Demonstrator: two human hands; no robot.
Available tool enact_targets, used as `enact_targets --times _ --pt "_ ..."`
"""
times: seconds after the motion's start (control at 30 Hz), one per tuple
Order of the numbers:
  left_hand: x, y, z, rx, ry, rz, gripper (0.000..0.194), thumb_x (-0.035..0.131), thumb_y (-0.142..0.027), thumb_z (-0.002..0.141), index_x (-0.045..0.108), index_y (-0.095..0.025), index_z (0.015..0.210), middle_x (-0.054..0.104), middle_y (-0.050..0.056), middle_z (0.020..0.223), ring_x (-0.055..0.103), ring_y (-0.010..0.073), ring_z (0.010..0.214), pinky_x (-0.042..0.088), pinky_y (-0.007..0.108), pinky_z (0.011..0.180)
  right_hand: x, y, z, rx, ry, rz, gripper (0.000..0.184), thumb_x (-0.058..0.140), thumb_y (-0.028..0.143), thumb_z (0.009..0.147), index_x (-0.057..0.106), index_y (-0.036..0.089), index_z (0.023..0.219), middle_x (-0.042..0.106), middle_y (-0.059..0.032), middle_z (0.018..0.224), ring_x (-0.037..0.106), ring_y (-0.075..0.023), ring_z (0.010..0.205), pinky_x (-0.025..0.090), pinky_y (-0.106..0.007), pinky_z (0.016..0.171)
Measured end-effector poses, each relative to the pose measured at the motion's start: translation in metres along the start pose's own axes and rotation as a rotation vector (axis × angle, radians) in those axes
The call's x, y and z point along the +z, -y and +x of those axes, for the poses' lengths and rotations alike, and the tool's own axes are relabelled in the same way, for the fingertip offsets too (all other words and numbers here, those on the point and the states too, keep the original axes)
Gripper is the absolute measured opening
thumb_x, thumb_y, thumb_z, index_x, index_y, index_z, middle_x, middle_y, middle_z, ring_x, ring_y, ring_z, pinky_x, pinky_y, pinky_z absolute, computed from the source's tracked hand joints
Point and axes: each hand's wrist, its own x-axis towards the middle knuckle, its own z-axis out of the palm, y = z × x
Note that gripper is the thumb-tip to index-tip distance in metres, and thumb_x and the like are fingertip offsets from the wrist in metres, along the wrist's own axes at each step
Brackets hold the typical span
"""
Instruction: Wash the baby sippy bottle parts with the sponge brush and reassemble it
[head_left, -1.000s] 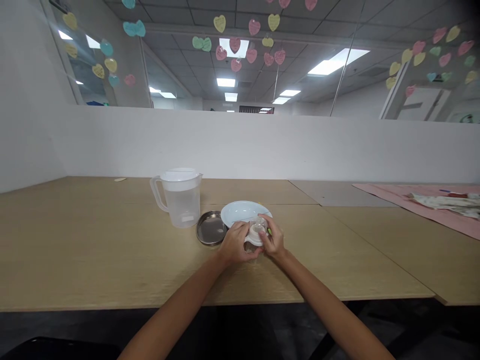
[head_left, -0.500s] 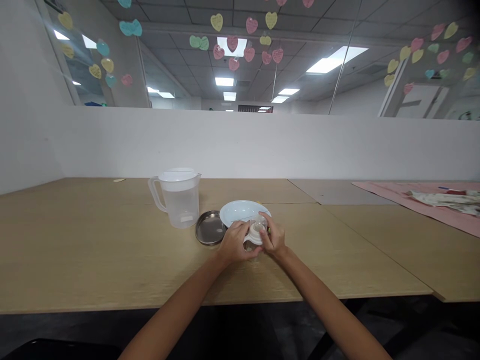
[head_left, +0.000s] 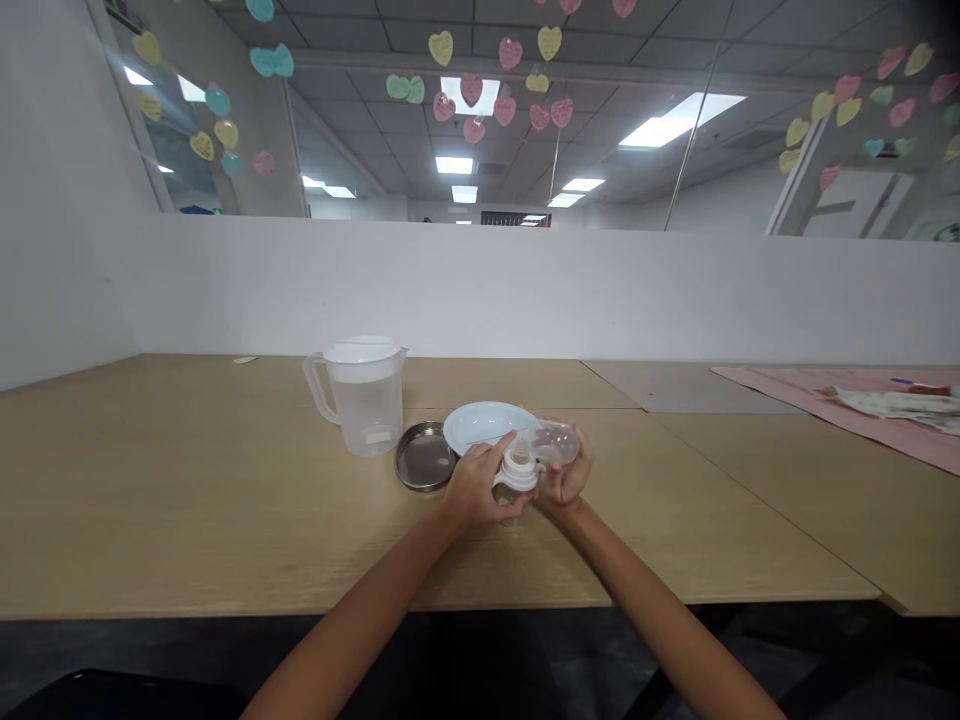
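Note:
My left hand (head_left: 478, 487) is wrapped round a baby bottle (head_left: 519, 468) with a white screw collar and a clear body, held upright. A pale teat seems to rise from its top. In my right hand (head_left: 567, 477) lies a clear domed bottle cap (head_left: 556, 442), tipped on its side just right of the teat. Behind both hands stands a pale blue bowl (head_left: 480, 418), its near part covered by the fingers. A round steel dish (head_left: 425, 458) sits left of the bowl, close to my left hand.
A clear lidded pitcher (head_left: 366, 405) stands on the wooden table (head_left: 225, 500), left of the dish. At the far right, a pink cloth (head_left: 780, 385) carries a whitish cloth (head_left: 892, 402). A white wall runs behind the table.
My right hand has moved the clear cap off the top of the bottle to the right and tilted it sideways. My left hand keeps its hold on the bottle.

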Motion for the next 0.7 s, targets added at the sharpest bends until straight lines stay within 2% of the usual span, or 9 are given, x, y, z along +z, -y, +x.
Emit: enact_targets --times 0.1,0.2,0.4,0.7 --pt "0.000 -0.001 0.000 0.021 0.018 0.031 0.085 0.064 -0.042 0.068 0.030 -0.014 0.140 0.063 0.010 0.096 0.058 0.0257 0.085 0.047 0.039 0.081 0.001 0.001 0.007 0.144 -0.063 -0.021 0.057 0.043 0.044 0.090 0.026 0.017 0.137 0.050 -0.0199 0.126 0.054 -0.0268 0.114 0.045 -0.046 0.093" --pt "-0.001 -0.001 0.001 0.042 0.037 0.040 0.079 0.062 -0.040 0.069 0.033 -0.017 0.139 0.064 0.009 0.095 0.059 0.0248 0.084 0.046 0.040 0.083 0.000 0.003 0.017 0.258 -0.033 -0.076 0.055 0.050 0.038 0.087 0.034 0.017 0.135 0.048 -0.0179 0.130 0.049 -0.0257 0.119 0.040 -0.045 0.099" --pt "-0.001 -0.003 0.001 0.008 0.020 0.023 0.076 0.064 -0.038 0.070 0.036 -0.016 0.137 0.064 0.010 0.099 0.060 0.0258 0.089 0.047 0.041 0.086 -0.001 -0.002 0.025 0.417 0.091 -0.054 0.049 0.058 0.034 0.080 0.049 0.018 0.125 0.058 -0.0120 0.115 0.057 -0.0214 0.098 0.048 -0.037 0.083" --pt "-0.002 -0.006 0.001 -0.035 0.039 -0.005 0.072 0.062 -0.042 0.073 0.037 -0.017 0.136 0.064 0.009 0.099 0.059 0.0250 0.091 0.046 0.040 0.085 0.000 -0.008 0.027 0.565 0.296 0.058 0.044 0.057 0.024 0.066 0.061 0.019 0.109 0.062 -0.0083 0.109 0.056 -0.0206 0.089 0.047 -0.034 0.076"
